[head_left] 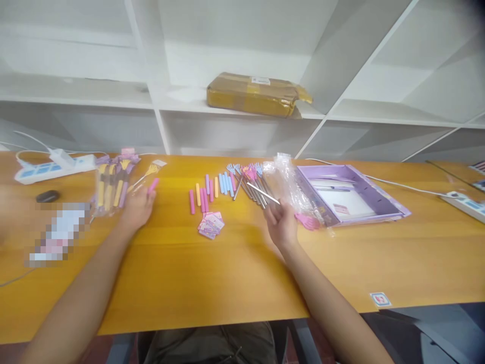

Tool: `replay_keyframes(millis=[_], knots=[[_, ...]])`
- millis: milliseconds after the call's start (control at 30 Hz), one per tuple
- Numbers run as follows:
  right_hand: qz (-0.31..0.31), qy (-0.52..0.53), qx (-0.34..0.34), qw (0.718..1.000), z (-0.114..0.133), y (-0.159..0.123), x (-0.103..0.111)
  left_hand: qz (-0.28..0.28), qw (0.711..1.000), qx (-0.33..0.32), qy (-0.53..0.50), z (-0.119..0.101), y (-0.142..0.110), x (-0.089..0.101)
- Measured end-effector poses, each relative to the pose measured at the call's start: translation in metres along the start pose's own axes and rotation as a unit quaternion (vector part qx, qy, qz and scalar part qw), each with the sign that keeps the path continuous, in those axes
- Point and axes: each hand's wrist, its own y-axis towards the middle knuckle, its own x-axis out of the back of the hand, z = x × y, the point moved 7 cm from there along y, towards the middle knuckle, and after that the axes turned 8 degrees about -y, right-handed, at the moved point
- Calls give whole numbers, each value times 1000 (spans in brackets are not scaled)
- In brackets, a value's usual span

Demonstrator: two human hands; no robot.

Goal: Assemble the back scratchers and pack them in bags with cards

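Observation:
My left hand (137, 206) rests on the wooden table (242, 273) with its fingers closed round a pink sleeve (153, 185), beside a clear bag of packed scratchers (109, 184). My right hand (281, 222) is closed on a thin metal rod (262, 193) and a crinkled clear plastic bag (291, 187), with a pink claw-shaped head (307, 221) just to its right. Between the hands lie several coloured sleeves (212, 189), a fan of metal scratchers with claw heads (248, 179) and a small pile of pink cards (210, 225).
An open purple box (350, 194) lies right of my right hand. A white power strip (53, 166) and a dark small object (47, 196) sit far left; another power strip (468, 205) far right. White shelves behind hold a taped brown parcel (255, 94).

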Motion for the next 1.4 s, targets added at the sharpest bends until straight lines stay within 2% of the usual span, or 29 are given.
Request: replay_keyframes(millis=[100, 200, 367, 467, 633, 767, 833, 900, 967, 1167, 1267, 1333, 1400], knots=[[-1, -15, -14, 1000, -4, 22, 15, 64, 998, 9, 14, -16, -4, -29], [14, -39, -32, 999, -15, 32, 21, 83, 995, -41, -28, -41, -12, -48], [12, -178, -16, 984, -32, 29, 17, 126, 981, -138, -49, -65, -27, -61], [14, -255, 3, 967, -40, 23, 10, 159, 971, -169, -63, -74, -34, -63], [24, -364, 38, 930, -47, 17, -4, 190, 956, -208, -81, -87, -41, -62], [57, -494, 106, 861, -47, 17, -14, 178, 954, -224, -93, -90, -42, -61], [61, -524, 132, 839, -48, 18, -15, 176, 953, -227, -100, -91, -42, -61], [63, -522, 135, 840, -51, 19, -13, 176, 953, -225, -105, -91, -42, -61], [55, -503, 128, 853, -53, 21, -10, 176, 953, -220, -110, -90, -41, -60], [-53, -471, 160, 866, -38, 25, 8, 173, 957, -205, -113, -88, -39, -60], [-85, -444, 146, 880, -33, 29, 21, 176, 957, -202, -115, -87, -38, -60], [-79, -466, 144, 869, -34, 31, 24, 176, 956, -203, -118, -86, -38, -60], [-44, -510, 158, 844, -37, 30, 18, 175, 955, -204, -122, -85, -37, -60]])
